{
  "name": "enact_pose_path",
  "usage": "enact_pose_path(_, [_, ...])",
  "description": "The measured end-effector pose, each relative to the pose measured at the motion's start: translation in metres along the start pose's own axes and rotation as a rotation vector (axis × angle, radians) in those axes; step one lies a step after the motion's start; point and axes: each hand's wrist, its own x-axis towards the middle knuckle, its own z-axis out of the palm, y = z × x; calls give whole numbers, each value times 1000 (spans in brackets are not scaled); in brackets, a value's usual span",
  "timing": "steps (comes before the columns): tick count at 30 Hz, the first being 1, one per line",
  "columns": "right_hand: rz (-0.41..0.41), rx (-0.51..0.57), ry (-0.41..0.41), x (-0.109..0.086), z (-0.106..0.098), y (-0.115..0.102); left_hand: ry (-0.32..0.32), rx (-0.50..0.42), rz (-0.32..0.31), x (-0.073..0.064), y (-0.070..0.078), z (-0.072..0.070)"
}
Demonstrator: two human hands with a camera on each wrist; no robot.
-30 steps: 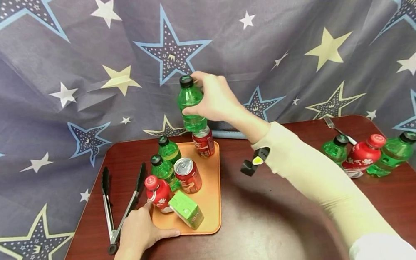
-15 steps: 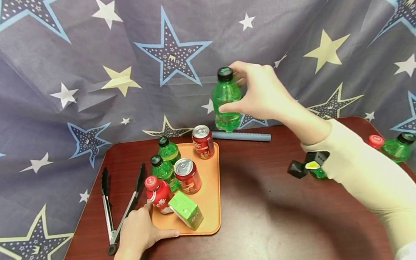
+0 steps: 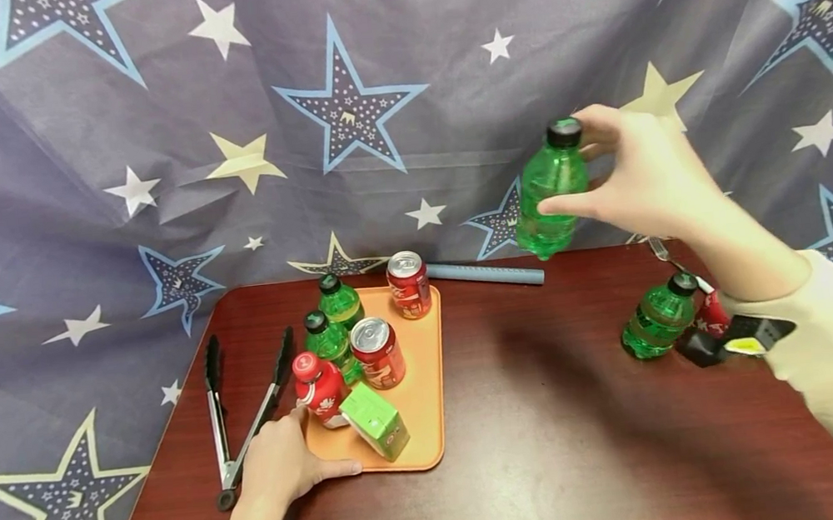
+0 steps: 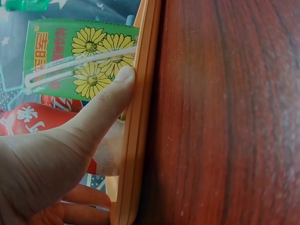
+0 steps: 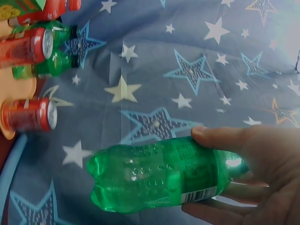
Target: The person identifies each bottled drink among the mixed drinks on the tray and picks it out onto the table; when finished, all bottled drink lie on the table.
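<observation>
Two cans [image 3: 378,360] on tray [image 3: 422,381], tongs [image 3: 263,409] beside; green bottle [image 3: 548,180] in right grip [image 3: 644,167].

- Raised green bottle [image 3: 547,174]: glossy, see-through plastic with small bumps
- Red cans [image 3: 379,357]: shiny metal tops
- Green carton [image 3: 375,421]: smooth printed paper
- Orange tray [image 3: 423,393]: smooth plastic
- Desk [image 3: 525,450]: polished, grained wood
- Starry backdrop [image 3: 466,146]: creased matt cloth

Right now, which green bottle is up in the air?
The green bottle in the right hand; two others rest on the tray, one on the table.
</observation>
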Motion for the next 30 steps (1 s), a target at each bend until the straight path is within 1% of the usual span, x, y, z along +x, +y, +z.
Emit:
enact_pose_path(3, [16,-47,17,-10,-13,12,-6,4,-2,0,0,0])
enact_pose_path(6, [54,-72,37,-19,-27,24,-7,6,-5,0,0,0])
enact_pose_path(8, [93,-83,48,-26,-36,31,-6,6,-5,1,0,0])
enact_pose_path(13, [131,-135,101,-42,-55,49,-9,5,-3,1,1,0])
enact_pose_path(14, [138,-131,117,-45,-58,53,-9,5,-3,1,1,1])
enact_pose_path(16, [141,-65,161,-50,-62,63,-10,7,-5,2,1,1])
enact_pose_path(20, [158,194,230,-59,-67,85,-9,6,-6,2,1,1])
enact_pose_path(22, [170,283,254,-64,-69,95,-13,5,-13,1,0,0])
enact_pose_path(23, [190,303,259,-66,-70,99,-13,2,-14,1,-1,0])
enact_pose_path(25, [203,274,275,-70,-70,107,-12,-1,-16,-1,-3,-1])
enact_pose_path(27, [203,229,302,-76,-70,115,-15,-1,-21,-2,-5,-2])
enact_pose_path(30, [195,197,349,-86,-68,124,-12,1,-16,-3,-6,-1])
